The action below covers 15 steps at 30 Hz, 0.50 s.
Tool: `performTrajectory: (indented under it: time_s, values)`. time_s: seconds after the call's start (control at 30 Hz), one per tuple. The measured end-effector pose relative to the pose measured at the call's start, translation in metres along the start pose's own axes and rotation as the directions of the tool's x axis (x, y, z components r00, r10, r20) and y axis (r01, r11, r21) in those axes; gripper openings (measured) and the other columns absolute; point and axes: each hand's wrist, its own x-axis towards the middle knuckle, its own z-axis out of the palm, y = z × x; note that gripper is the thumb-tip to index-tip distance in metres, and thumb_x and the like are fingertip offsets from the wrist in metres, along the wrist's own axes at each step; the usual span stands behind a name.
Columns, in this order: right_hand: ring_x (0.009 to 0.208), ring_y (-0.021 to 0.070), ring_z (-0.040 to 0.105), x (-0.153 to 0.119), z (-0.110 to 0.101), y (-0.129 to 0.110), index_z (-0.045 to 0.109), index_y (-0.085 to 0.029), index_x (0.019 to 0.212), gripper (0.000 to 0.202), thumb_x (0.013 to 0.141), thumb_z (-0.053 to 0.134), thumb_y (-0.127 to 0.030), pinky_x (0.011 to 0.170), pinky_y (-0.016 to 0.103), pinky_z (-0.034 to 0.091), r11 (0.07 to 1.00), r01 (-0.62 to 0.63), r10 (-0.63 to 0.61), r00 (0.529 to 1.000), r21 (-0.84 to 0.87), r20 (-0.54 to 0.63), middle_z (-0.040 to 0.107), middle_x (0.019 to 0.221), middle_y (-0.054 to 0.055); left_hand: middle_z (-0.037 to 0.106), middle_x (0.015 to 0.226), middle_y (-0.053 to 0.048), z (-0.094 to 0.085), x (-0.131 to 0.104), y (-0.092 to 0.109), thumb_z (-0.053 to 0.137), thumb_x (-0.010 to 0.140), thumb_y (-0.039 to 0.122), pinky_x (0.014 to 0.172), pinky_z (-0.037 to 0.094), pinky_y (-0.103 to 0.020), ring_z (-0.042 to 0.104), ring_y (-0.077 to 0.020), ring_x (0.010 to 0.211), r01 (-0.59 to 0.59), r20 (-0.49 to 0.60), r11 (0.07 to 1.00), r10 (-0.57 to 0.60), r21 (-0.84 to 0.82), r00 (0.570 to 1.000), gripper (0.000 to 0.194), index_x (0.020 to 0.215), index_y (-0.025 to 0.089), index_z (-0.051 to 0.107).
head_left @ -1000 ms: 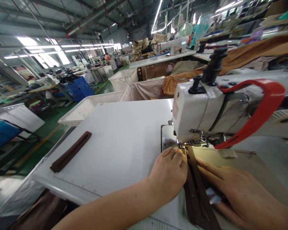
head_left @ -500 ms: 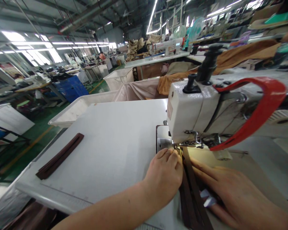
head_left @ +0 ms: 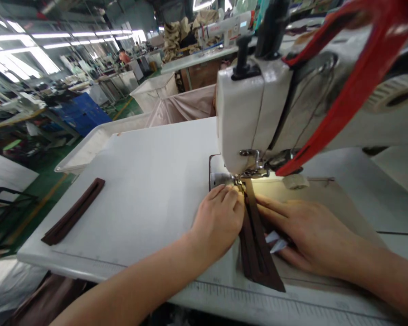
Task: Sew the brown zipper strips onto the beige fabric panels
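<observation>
My left hand is closed, its fingertips pinching a zipper with brass-coloured teeth right in front of the sewing machine's presser foot. A dark brown fabric strip runs from the foot toward me, its near end lying loose on the table. On the strip's right side, my right hand rests with its fingers stretched toward the needle. Small thread snips with two pale blades poke out from under its palm. Beneath this hand lies a beige fabric panel. Fingers hide part of the stitching point.
Another brown strip with a long slot lies at the left of the white table. A red guard arches over the machine's front. Behind the table stand white bins, and a ruler scale marks the near edge.
My view has tilted down and come closer to the machine, so the brown strip's near end now shows. Both hands keep about the same places beside the foot.
</observation>
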Motion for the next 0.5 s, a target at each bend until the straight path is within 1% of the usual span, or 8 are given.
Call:
performTrajectory:
  time_s: [0.13, 0.2, 0.27, 0.33, 0.4, 0.5]
  values:
    - [0.069, 0.0238, 0.066, 0.000, 0.000, 0.002, 0.049, -0.011, 0.129, 0.057, 0.073, 0.045, -0.022, 0.053, 0.037, 0.052, 0.996, 0.017, -0.018, 1.000, -0.084, -0.018, 0.061, 0.124, 0.014, 0.068, 0.103, -0.009, -0.001, 0.002, -0.001, 0.042, 0.097, 0.013, 0.095, 0.050, -0.033, 0.065, -0.0194, 0.098, -0.003, 0.077, 1.000, 0.003, 0.001, 0.997, 0.022, 0.102, 0.007, 0.063]
    - [0.065, 0.0246, 0.066, 0.000, 0.001, 0.003, 0.046, -0.011, 0.132, 0.059, 0.074, 0.046, -0.023, 0.051, 0.038, 0.050, 0.993, 0.036, -0.041, 0.998, -0.110, -0.044, 0.063, 0.122, 0.014, 0.067, 0.103, -0.010, -0.002, 0.003, 0.000, 0.045, 0.096, 0.014, 0.096, 0.049, -0.033, 0.064, -0.0200, 0.100, 0.013, 0.132, 1.000, -0.013, -0.002, 0.991, 0.019, 0.101, 0.007, 0.062]
    - [0.064, 0.0258, 0.065, -0.001, 0.003, 0.005, 0.043, -0.012, 0.135, 0.061, 0.076, 0.045, -0.023, 0.050, 0.040, 0.050, 0.993, 0.069, -0.075, 0.995, -0.092, -0.069, 0.065, 0.117, 0.014, 0.066, 0.102, -0.010, -0.002, 0.003, 0.001, 0.047, 0.095, 0.014, 0.098, 0.048, -0.033, 0.063, -0.0202, 0.101, 0.025, 0.174, 1.000, -0.023, -0.008, 0.985, 0.017, 0.101, 0.007, 0.062]
    - [0.066, 0.0266, 0.066, -0.002, 0.005, 0.007, 0.037, -0.014, 0.140, 0.064, 0.077, 0.044, -0.023, 0.050, 0.040, 0.051, 0.995, 0.079, -0.085, 0.992, -0.068, -0.089, 0.065, 0.117, 0.013, 0.065, 0.102, -0.010, -0.002, 0.003, 0.002, 0.048, 0.094, 0.013, 0.099, 0.047, -0.032, 0.062, -0.0204, 0.101, 0.032, 0.186, 0.999, -0.029, -0.012, 0.982, 0.016, 0.100, 0.007, 0.061]
    - [0.070, 0.0265, 0.067, -0.003, 0.006, 0.009, 0.033, -0.016, 0.143, 0.067, 0.077, 0.044, -0.022, 0.053, 0.040, 0.052, 0.997, 0.064, -0.067, 0.995, -0.051, -0.071, 0.063, 0.122, 0.011, 0.064, 0.100, -0.009, -0.002, 0.004, 0.002, 0.050, 0.093, 0.013, 0.098, 0.047, -0.032, 0.062, -0.0210, 0.100, 0.043, 0.182, 0.999, -0.039, -0.014, 0.983, 0.014, 0.099, 0.008, 0.062]
    - [0.073, 0.0254, 0.068, 0.000, 0.006, 0.012, 0.036, -0.017, 0.141, 0.065, 0.076, 0.044, -0.021, 0.056, 0.038, 0.053, 0.998, 0.049, -0.050, 0.998, -0.044, -0.031, 0.061, 0.126, 0.012, 0.064, 0.097, -0.008, 0.000, 0.005, -0.001, 0.051, 0.092, 0.013, 0.096, 0.048, -0.033, 0.062, -0.0220, 0.098, 0.057, 0.189, 0.998, -0.051, -0.023, 0.981, 0.012, 0.095, 0.009, 0.062]
